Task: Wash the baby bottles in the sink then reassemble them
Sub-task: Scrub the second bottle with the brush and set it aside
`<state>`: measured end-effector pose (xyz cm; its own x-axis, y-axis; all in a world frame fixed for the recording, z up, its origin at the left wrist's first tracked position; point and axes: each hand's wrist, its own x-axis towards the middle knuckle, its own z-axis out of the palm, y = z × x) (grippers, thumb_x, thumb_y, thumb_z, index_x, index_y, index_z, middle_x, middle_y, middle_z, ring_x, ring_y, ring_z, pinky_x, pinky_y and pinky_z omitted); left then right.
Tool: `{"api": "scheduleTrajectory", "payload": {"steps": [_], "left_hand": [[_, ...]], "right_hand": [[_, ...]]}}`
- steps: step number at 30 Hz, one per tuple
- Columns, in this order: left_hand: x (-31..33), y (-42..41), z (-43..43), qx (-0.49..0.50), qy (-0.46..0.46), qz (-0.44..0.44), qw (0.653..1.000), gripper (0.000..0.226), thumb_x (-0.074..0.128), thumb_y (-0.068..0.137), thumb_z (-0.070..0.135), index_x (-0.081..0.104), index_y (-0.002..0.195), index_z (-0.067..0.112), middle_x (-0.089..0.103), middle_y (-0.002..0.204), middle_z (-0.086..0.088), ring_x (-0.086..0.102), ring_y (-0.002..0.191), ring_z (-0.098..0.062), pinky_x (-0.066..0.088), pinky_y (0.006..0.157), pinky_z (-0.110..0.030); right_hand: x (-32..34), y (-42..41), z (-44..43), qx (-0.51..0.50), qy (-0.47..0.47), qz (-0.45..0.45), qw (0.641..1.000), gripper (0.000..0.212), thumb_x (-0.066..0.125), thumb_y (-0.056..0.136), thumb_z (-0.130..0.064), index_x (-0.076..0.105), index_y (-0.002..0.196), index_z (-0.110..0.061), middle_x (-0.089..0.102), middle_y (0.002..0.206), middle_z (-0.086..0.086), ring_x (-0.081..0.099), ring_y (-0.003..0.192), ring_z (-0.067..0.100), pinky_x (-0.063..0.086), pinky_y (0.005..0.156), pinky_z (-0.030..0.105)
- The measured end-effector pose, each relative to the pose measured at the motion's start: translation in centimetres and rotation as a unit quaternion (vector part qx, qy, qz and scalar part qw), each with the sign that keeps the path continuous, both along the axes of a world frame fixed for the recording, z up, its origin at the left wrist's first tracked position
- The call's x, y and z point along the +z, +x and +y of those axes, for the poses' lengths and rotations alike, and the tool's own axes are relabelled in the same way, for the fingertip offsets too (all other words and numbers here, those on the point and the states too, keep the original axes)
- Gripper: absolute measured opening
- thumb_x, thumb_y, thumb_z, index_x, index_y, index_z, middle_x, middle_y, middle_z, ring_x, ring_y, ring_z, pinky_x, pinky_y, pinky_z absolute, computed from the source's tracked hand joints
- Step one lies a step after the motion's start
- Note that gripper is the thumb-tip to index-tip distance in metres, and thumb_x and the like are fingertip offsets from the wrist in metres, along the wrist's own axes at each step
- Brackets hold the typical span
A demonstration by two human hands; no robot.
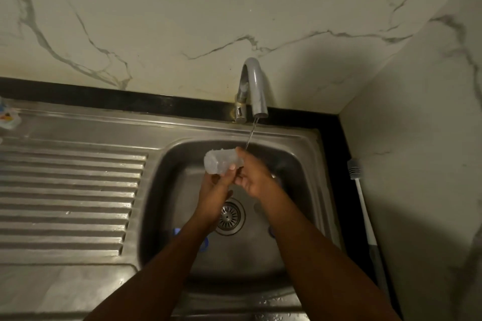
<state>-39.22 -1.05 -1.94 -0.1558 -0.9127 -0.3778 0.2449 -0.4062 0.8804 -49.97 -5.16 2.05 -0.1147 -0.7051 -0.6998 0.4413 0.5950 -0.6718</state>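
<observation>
Left hand (pixel 216 187) reaches out past a blue piece (pixel 205 242) lying on the basin floor on my side of the drain (pixel 230 216), probably 1 of the bottle's parts not yet washed. Above the drain's far edge, that hand cups the clear baby bottle (pixel 221 161) from below, fingers curled round its barrel, while my right hand (pixel 253 177) grips the end nearer the water, thumb over the top. Held by these 2 hands, the bottle lies on its side in the air over the sink (pixel 161 177). Farther beyond the drain, a thin stream (pixel 250 135) falls from the tap (pixel 254 86) and lands right by my right thumb. To rinse well, I should tip the open end into that stream, roll the barrel so water reaches all round, and hold firmly, since wet plastic slips. Whether suds remain, I cannot tell.
</observation>
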Motion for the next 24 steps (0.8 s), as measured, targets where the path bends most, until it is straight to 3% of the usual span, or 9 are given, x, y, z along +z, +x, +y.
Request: {"api": "scheduleTrajectory", "payload": {"steps": [3, 6, 9, 11, 13, 16, 19, 22, 24], "left_hand": [[1.5, -1.9, -0.5, 0.095, -0.069, -0.028, 0.993, 0.037, 0.062, 0.096, 0.03, 0.059, 0.13, 0.015, 0.072, 0.117, -0.003, 0.069, 0.11, -0.017, 0.056, 0.092, -0.034], [1.8, -2.6, -1.1, 0.104, -0.122, -0.152, 0.975, 0.034, 0.069, 0.093, 0.026, 0.059, 0.124, 0.02, 0.072, 0.111, 0.003, 0.069, 0.103, -0.01, 0.057, 0.091, -0.038], [1.3, -2.4, -0.6, 0.061, -0.22, -0.282, 0.932, 0.044, 0.075, 0.088, 0.025, 0.055, 0.127, 0.024, 0.066, 0.112, 0.011, 0.063, 0.103, -0.001, 0.052, 0.092, -0.023], [1.1, -2.2, 0.1, 0.052, -0.267, -0.316, 0.909, 0.05, 0.075, 0.089, 0.024, 0.051, 0.132, 0.022, 0.063, 0.114, 0.013, 0.061, 0.103, 0.005, 0.046, 0.089, -0.011], [0.5, -2.4, 1.1, 0.07, -0.263, -0.319, 0.908, 0.049, 0.074, 0.089, 0.022, 0.049, 0.132, 0.022, 0.063, 0.112, 0.011, 0.062, 0.103, 0.002, 0.048, 0.09, -0.016], [0.5, -3.4, 1.7, 0.153, -0.159, -0.209, 0.953, 0.04, 0.072, 0.091, 0.016, 0.052, 0.125, 0.023, 0.064, 0.119, -0.001, 0.064, 0.11, -0.017, 0.052, 0.1, -0.041], [1.0, -3.8, 1.2, 0.189, 0.007, 0.033, 0.981, 0.023, 0.06, 0.099, 0.017, 0.058, 0.118, 0.029, 0.064, 0.128, -0.007, 0.064, 0.114, -0.023, 0.054, 0.097, -0.038], [-0.1, -2.9, -0.1, 0.134, 0.104, 0.143, 0.975, 0.046, 0.061, 0.098, 0.031, 0.05, 0.139, 0.013, 0.054, 0.142, -0.019, 0.06, 0.122, -0.03, 0.057, 0.093, -0.036], [0.0, -2.7, -0.6, 0.113, 0.146, 0.199, 0.963, 0.057, 0.064, 0.094, 0.036, 0.047, 0.141, 0.01, 0.053, 0.142, -0.019, 0.059, 0.123, -0.031, 0.054, 0.097, -0.04]], "right_hand": [[0.3, -0.3, 1.2, 0.025, -0.016, -0.087, 0.996, 0.039, 0.054, 0.099, -0.038, 0.059, 0.124, -0.009, 0.066, 0.119, 0.019, 0.067, 0.108, 0.03, 0.058, 0.09, 0.039], [0.5, -1.8, 2.7, 0.049, -0.005, -0.069, 0.996, 0.047, 0.044, 0.101, -0.049, 0.059, 0.125, -0.012, 0.068, 0.117, 0.017, 0.068, 0.105, 0.029, 0.06, 0.081, 0.039], [0.9, -5.5, 4.8, 0.045, -0.005, 0.175, 0.984, 0.036, 0.048, 0.098, -0.048, 0.066, 0.097, -0.018, 0.07, 0.091, 0.007, 0.068, 0.09, 0.029, 0.058, 0.075, 0.04], [1.1, -9.5, 7.3, 0.023, -0.032, 0.389, 0.92, 0.023, 0.056, 0.094, -0.034, 0.068, 0.095, -0.014, 0.07, 0.09, 0.009, 0.066, 0.091, 0.032, 0.05, 0.076, 0.036], [1.9, -13.7, 10.8, -0.002, -0.03, 0.539, 0.841, 0.023, 0.057, 0.091, -0.017, 0.068, 0.11, -0.009, 0.07, 0.107, 0.015, 0.064, 0.102, 0.033, 0.047, 0.082, 0.033], [2.1, -18.1, 16.0, 0.0, 0.026, 0.643, 0.765, 0.034, 0.055, 0.092, -0.008, 0.061, 0.125, -0.003, 0.065, 0.118, 0.019, 0.061, 0.108, 0.036, 0.046, 0.083, 0.034], [0.6, -19.3, 19.8, 0.091, 0.105, 0.696, 0.705, 0.023, 0.046, 0.097, -0.008, 0.061, 0.114, -0.003, 0.064, 0.109, 0.014, 0.064, 0.095, 0.031, 0.049, 0.073, 0.033], [-0.2, -19.0, 21.4, 0.124, 0.135, 0.72, 0.669, 0.024, 0.038, 0.099, -0.004, 0.06, 0.109, -0.004, 0.064, 0.11, 0.014, 0.062, 0.098, 0.027, 0.05, 0.08, 0.034], [0.0, -18.7, 21.4, 0.118, 0.128, 0.732, 0.659, 0.025, 0.038, 0.1, -0.003, 0.059, 0.113, -0.003, 0.064, 0.113, 0.016, 0.06, 0.103, 0.03, 0.046, 0.086, 0.036]]}}
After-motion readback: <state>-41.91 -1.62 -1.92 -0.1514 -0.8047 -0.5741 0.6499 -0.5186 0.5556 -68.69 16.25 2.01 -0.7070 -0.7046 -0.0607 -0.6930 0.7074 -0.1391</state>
